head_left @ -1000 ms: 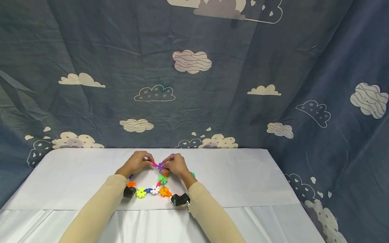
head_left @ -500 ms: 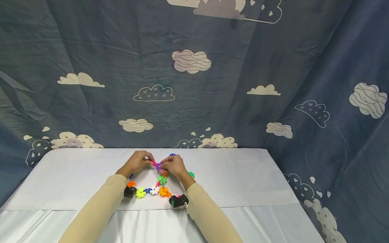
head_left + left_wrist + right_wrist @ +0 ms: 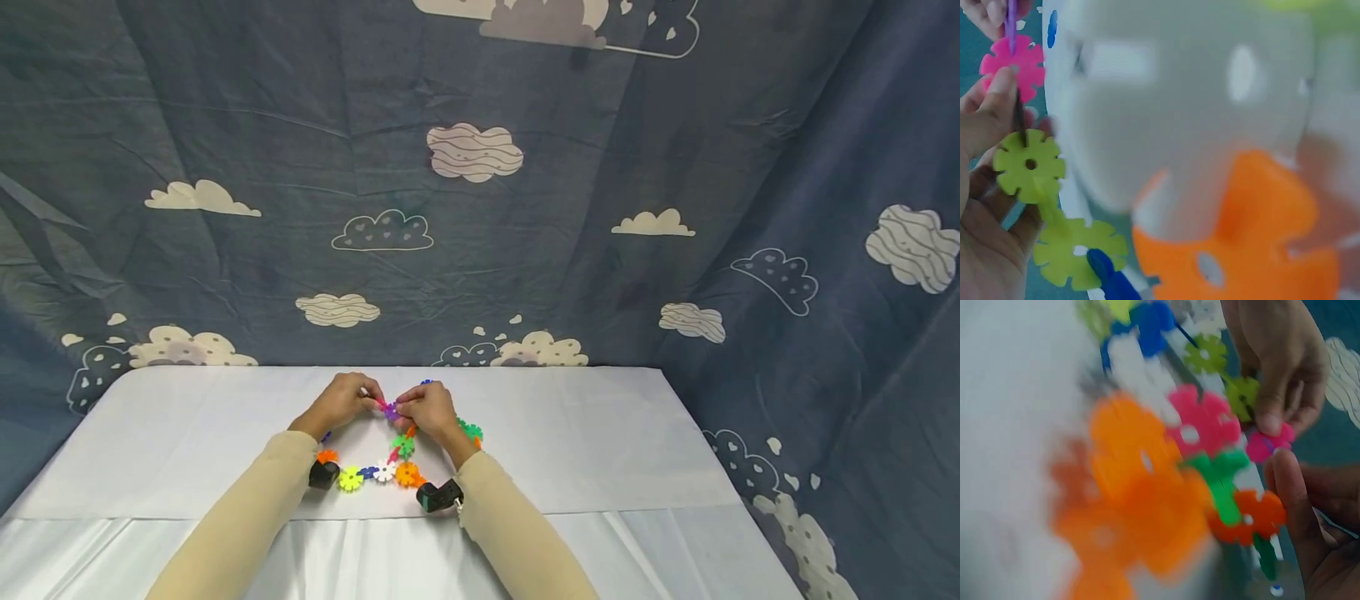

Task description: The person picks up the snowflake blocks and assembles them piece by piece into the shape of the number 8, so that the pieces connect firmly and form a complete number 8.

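Observation:
My left hand [image 3: 341,402] pinches a pink notched flower disc [image 3: 1013,67] between thumb and fingers. In my right hand [image 3: 431,408] is a purple notched disc [image 3: 391,412], pinched edge-on against the pink one. The two discs meet at their notches; how deeply they are slotted cannot be told. A dark link joins the pink disc to a yellow-green disc [image 3: 1030,165] beside my left fingers. Below the hands, linked discs form a chain on the table, with a green disc [image 3: 403,446], a white disc [image 3: 385,472] and an orange disc [image 3: 408,474].
The chain lies on a white-covered table [image 3: 570,450], with a yellow disc [image 3: 350,478] toward the left. Another green disc [image 3: 471,431] shows beyond my right forearm, and a blue disc [image 3: 427,382] behind my right hand. A dark cloud-patterned curtain [image 3: 480,267] hangs behind.
My right hand has shifted slightly left, bringing the purple disc closer against the pink one. My left hand has stayed nearly still.

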Demonstrator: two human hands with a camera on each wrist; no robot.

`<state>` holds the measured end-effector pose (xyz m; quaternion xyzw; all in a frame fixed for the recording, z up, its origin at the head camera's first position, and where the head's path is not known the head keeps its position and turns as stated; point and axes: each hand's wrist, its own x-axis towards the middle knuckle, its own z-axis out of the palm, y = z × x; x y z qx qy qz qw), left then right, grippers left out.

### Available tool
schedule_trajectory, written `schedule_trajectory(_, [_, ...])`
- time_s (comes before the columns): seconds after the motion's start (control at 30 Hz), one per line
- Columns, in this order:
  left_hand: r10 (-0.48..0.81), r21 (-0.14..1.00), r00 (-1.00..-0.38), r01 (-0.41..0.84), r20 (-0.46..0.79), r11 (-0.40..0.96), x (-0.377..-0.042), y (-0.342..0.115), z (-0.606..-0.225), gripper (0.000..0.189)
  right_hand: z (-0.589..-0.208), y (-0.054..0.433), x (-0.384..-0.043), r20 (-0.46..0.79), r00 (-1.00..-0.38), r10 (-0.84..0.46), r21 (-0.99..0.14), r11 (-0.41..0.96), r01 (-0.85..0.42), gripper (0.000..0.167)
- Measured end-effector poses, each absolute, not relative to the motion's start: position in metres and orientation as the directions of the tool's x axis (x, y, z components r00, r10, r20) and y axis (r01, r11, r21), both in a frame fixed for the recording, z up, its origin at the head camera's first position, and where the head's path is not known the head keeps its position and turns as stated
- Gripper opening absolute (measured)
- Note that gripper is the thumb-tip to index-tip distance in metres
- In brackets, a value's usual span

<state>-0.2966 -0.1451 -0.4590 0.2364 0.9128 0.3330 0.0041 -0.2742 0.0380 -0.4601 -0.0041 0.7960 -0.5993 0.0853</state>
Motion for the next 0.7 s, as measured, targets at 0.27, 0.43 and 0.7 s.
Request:
schedule_trajectory(0.27, [0.35, 0.527, -0.937, 0.304, 0.013, 0.794, -0.299, -0.15, -0.459, 0.006, -0.457, 0.066, -0.296, -0.088, -0.993, -0.08, -0.93, 0.364, 0.053, 0.019])
schedule_trajectory(0.43, [0.353, 0.486, -0.935, 0.29, -0.04, 0.824, -0.299, -0.148, -0.457, 0.008, -0.458, 0.077, -0.31, -0.079, -0.997, -0.007, -0.837, 0.544, 0.062, 0.013])
schedule_trajectory(0.7, [0.401, 0.519, -0.913, 0.31, -0.069, 0.796, -0.299, -0.135, -0.452, 0.024, -0.468, 0.077, -0.322, -0.137, -0.99, -0.014, -0.714, 0.694, 0.089, 0.031])
